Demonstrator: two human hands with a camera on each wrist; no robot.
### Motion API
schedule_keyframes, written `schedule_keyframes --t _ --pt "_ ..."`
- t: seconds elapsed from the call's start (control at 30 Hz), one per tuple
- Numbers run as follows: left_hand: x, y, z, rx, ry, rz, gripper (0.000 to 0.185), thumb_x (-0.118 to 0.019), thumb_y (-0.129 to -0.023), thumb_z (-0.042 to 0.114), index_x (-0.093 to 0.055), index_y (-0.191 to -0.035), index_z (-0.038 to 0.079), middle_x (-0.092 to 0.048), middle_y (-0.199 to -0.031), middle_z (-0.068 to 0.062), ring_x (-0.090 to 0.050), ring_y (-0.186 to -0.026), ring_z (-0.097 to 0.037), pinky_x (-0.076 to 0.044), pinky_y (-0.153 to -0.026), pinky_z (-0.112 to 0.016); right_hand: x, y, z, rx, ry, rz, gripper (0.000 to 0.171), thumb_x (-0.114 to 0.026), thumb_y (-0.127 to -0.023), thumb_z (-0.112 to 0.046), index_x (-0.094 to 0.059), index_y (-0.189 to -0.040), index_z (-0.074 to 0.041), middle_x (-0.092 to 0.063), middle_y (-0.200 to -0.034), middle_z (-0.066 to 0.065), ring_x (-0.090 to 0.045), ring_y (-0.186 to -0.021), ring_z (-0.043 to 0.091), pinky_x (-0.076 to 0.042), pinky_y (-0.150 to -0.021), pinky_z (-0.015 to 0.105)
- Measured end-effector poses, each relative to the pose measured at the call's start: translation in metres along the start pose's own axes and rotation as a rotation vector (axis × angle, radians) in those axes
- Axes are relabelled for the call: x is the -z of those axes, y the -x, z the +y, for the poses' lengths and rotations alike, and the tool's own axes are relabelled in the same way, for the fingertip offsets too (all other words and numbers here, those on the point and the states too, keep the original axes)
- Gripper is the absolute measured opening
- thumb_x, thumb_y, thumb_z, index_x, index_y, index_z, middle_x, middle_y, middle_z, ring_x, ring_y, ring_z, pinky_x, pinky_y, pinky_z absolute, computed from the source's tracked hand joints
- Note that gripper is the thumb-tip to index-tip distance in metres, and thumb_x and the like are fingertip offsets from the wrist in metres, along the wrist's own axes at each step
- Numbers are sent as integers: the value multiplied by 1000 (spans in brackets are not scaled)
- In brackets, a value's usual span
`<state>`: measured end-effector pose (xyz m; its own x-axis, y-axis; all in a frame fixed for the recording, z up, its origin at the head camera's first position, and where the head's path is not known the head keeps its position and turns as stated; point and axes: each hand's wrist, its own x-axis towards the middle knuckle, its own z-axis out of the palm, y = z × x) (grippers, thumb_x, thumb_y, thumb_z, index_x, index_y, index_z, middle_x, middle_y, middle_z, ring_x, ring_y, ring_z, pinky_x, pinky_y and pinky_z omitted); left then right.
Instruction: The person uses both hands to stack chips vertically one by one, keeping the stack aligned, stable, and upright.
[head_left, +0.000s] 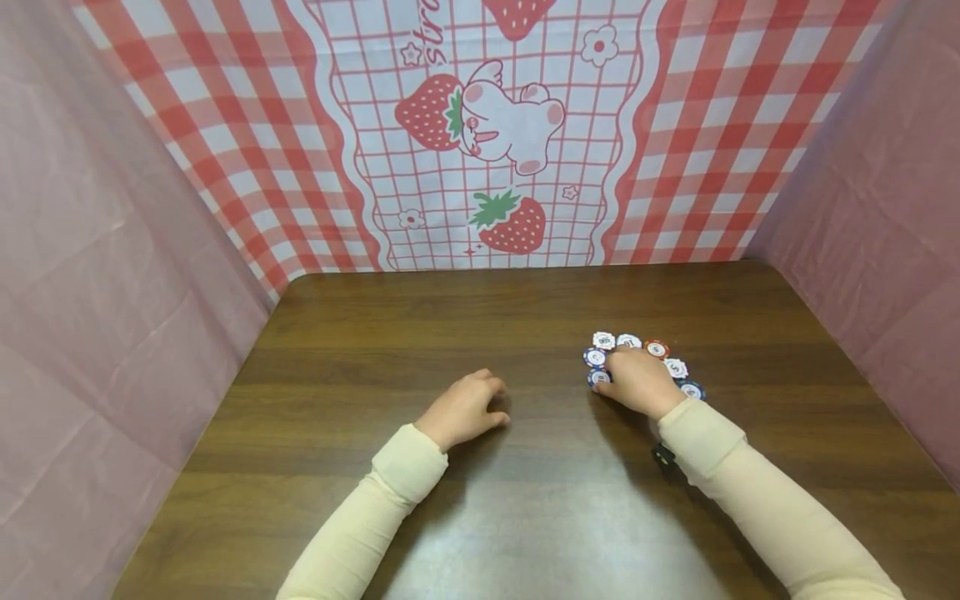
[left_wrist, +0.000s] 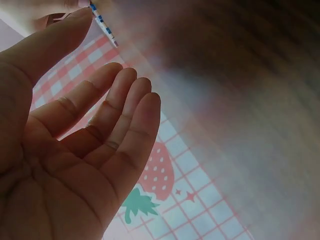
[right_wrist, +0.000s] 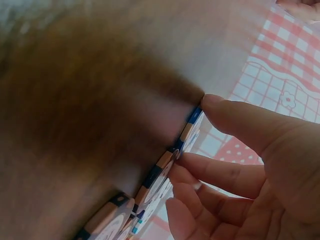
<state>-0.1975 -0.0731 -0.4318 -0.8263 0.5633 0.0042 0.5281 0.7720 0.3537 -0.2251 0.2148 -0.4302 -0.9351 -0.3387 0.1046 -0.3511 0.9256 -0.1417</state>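
Note:
Several poker chips [head_left: 656, 348], white, blue and red, lie flat in a ring on the brown wooden table [head_left: 525, 317], right of centre. My right hand [head_left: 641, 382] covers the middle of the ring. In the right wrist view its thumb [right_wrist: 235, 117] and forefinger [right_wrist: 210, 167] pinch the edges of a blue chip [right_wrist: 192, 124], and the other fingertips touch the neighbouring chips [right_wrist: 155, 182]. My left hand [head_left: 465, 408] rests on the table about a hand's width to the left, holding nothing. The left wrist view shows the left hand's fingers [left_wrist: 120, 115] relaxed and its palm bare.
A red-and-white checked cloth with strawberries and a rabbit [head_left: 502, 125] hangs behind the table's far edge. Pink sheets [head_left: 97, 275] wall off both sides. A small dark thing [head_left: 663, 457] sits under my right wrist.

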Motion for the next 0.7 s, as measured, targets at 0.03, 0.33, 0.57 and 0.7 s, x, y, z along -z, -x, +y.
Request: schedule_keyframes --t 0.03,0.33,0.57,0.7 --pt "0 0 0 -1 -2 -1 39 -75 -85 28 -67 -116 6 -65 -110 -6 -64 -101 -20 -51 -91 -33 0 0 0 2 0 0 28 -77 -75 -28 -57 -60 -13 -62 -74 11 -61 -66 33 -46 -56 47" --pt "-1 0 3 0 -30 -15 47 -77 -83 33 -66 -120 7 -65 -115 -5 -63 -107 -22 -50 -95 -35 1 -3 3 -23 -52 -34 31 -73 -74 -26 -49 -56 -16 -53 -60 2 -50 -56 22 -38 -48 38" --pt "-2 0 3 -7 -37 -21 48 -78 -82 34 -66 -121 7 -65 -116 -5 -62 -109 -22 -48 -98 -34 2 -4 0 -21 -75 -52 30 -73 -73 -27 -50 -56 -16 -51 -57 0 -46 -55 19 -35 -46 36" --pt "-2 -1 4 -11 -39 -42 49 -78 -82 34 -66 -122 8 -65 -117 -6 -62 -110 -21 -48 -98 -33 2 -4 -9 15 -81 -50 32 -73 -74 -28 -49 -57 -17 -49 -59 -1 -44 -56 17 -34 -47 34"
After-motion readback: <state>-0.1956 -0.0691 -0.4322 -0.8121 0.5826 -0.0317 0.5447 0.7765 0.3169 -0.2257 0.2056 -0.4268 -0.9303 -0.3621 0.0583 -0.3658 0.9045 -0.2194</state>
